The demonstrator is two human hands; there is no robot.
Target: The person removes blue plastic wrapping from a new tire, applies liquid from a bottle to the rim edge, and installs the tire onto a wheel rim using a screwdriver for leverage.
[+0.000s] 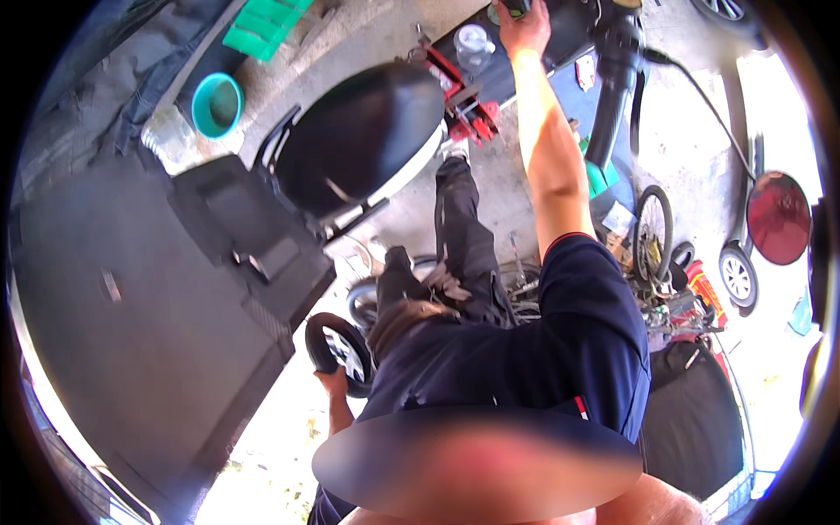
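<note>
The dark greenish object [514, 8] was in my right hand [523, 35], between 12 and 1 o'clock at the edge of the head view. It lay at 11 o'clock from my palm, with the black counter [573, 35] showing alongside. My thumb and fingers were wrapped around it; the edge of the view cut it off, so I could not tell its long axis. My right hand was by far the nearer. My left hand [332, 382] was well apart, toward 7 o'clock, by a small wheel [342, 350]; I could not tell whether it gripped this, its fingers being hidden. A clear container [473, 48] stood between 8 and 9 o'clock from my right hand, and a red metal fixture [479, 125] at 7.
</note>
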